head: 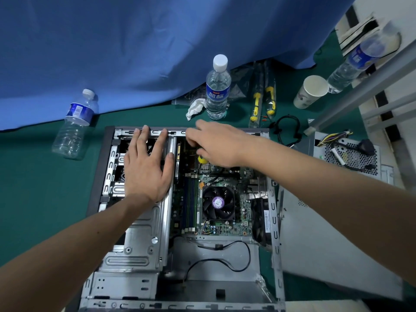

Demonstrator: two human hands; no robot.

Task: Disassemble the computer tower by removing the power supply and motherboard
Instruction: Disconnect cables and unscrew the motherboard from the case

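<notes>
The open computer tower (273, 221) lies on its side on a green table. Inside it sits the green motherboard (225, 228) with a black CPU fan (218, 203). The power supply (351, 154), a perforated metal box with loose cables, rests outside the case at the right. My left hand (147, 167) lies flat with straight fingers on the metal drive cage (135, 244). My right hand (216, 143) reaches over the far end of the motherboard and grips a yellow-handled screwdriver (202, 159); only the handle end shows under the palm.
Three water bottles stand or lie around: one at far left (75, 124), one behind the case (218, 88), one at far right (353, 64). A paper cup (310, 91), packaged yellow screwdrivers (263, 102), a crumpled tissue (195, 108), a black cable (288, 129) and the case's side panel (333, 248) are nearby.
</notes>
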